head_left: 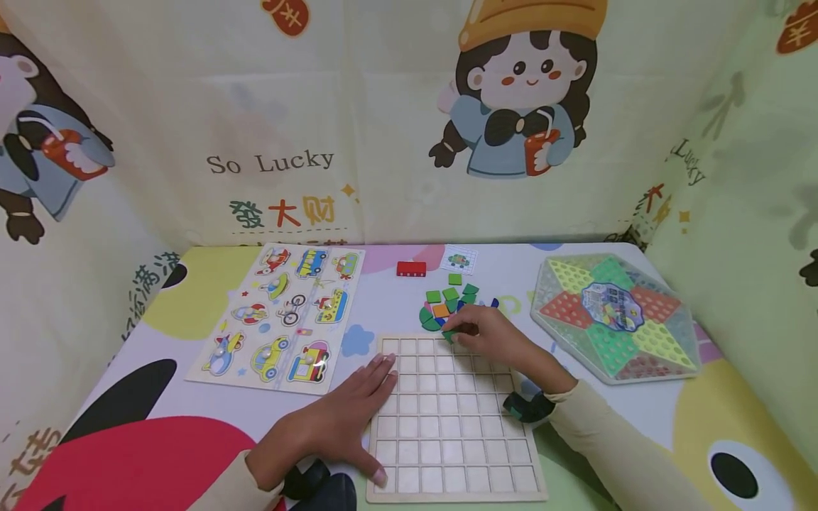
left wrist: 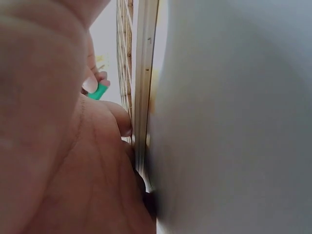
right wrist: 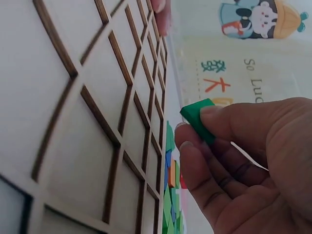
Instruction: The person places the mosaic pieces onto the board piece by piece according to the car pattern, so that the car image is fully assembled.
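Observation:
A wooden board (head_left: 456, 497) with a grid of square cells lies before me. My left hand (head_left: 345, 415) rests along its left edge, fingers straight and thumb spread at the near corner. Over the far edge, my right hand (head_left: 488, 335) pinches a small green tile (right wrist: 197, 117) between thumb and fingertips. In the right wrist view the tile is held tilted, beside the grid. The left wrist view shows the left palm close up against the board's side. Just beyond the board sits a loose pile of tiles, mostly green (head_left: 433, 296), with an orange tile (head_left: 441, 310) and some blue among them.
Behind the pile are a red block (head_left: 411, 269) and a small card (head_left: 459, 260) with a picture on a grid. A vehicle picture board (head_left: 252, 384) lies at the left. To the right is a hexagonal clear box (head_left: 612, 309) with coloured dotted triangles. A printed cloth hangs behind.

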The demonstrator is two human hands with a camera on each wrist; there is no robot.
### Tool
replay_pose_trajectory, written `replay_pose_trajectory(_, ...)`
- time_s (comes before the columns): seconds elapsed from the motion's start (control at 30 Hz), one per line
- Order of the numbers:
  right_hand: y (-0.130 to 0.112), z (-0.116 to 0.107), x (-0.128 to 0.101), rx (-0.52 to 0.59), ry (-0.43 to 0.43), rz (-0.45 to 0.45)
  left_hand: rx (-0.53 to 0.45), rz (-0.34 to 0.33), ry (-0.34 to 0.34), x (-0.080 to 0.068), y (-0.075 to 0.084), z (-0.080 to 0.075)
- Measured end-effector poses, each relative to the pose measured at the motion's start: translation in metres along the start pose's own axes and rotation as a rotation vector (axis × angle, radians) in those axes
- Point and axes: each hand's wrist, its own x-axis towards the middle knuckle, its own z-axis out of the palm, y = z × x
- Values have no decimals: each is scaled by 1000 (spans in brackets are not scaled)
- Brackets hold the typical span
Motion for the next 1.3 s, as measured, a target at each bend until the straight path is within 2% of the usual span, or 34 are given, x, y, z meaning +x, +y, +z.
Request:
replay_pose_trajectory(0.5, -18, 15, -7, 37, -169, -124, -19, -4, -14, 0, -1, -1)
replay_pose_trajectory(0.7, -22, 21, -9, 40, -265, -123, -19, -11, -17, 2, -2, 0)
replay_pose_trajectory(0.93, -24, 23, -10, 18, -277, -149, -9, -5, -10, 2, -3, 1)
replay_pose_trajectory(1.07, -25, 25, -8, 29, -314, -155, -5, -4, -10, 1, -3, 0)
replay_pose_trajectory(1.3, -23, 30, -7, 10, -324, -150, -41, -1, -7, 0, -2, 0)
